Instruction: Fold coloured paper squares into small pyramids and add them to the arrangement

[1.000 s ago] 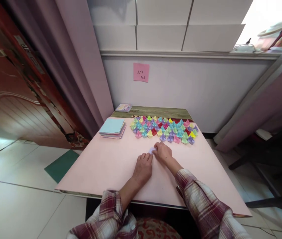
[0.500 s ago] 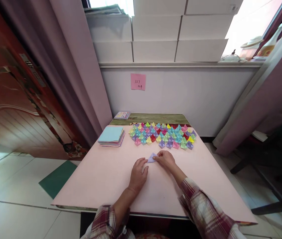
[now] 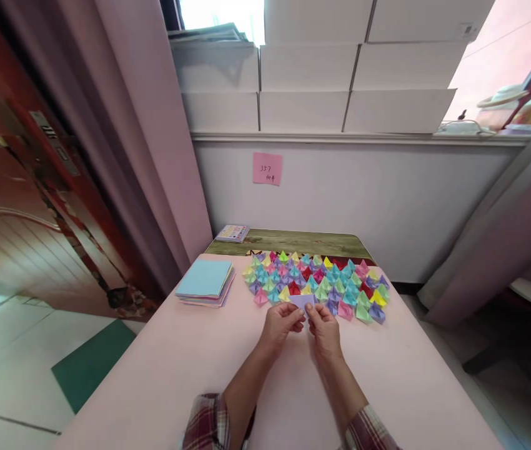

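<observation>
A small folded piece of lavender paper (image 3: 302, 301) is pinched between both hands, just in front of the rows of folded paper pieces. My left hand (image 3: 282, 324) is closed on its left side, thumb on top. On its right side, my right hand (image 3: 323, 326) grips it between thumb and fingers. The paper's lower part is hidden by the fingers. Behind it lie many small pointed origami pieces (image 3: 312, 275) in blue, green, pink, red, yellow and purple, packed close together.
A stack of coloured paper squares (image 3: 205, 278), light blue on top, lies at the table's left. A small printed pack (image 3: 233, 233) sits at the far left corner. The pink-covered table (image 3: 190, 356) meets a wall bearing a pink note (image 3: 267, 169).
My left hand has closed on the lavender paper, and both hands have turned it so its straight edge faces up. The head view has shifted slightly.
</observation>
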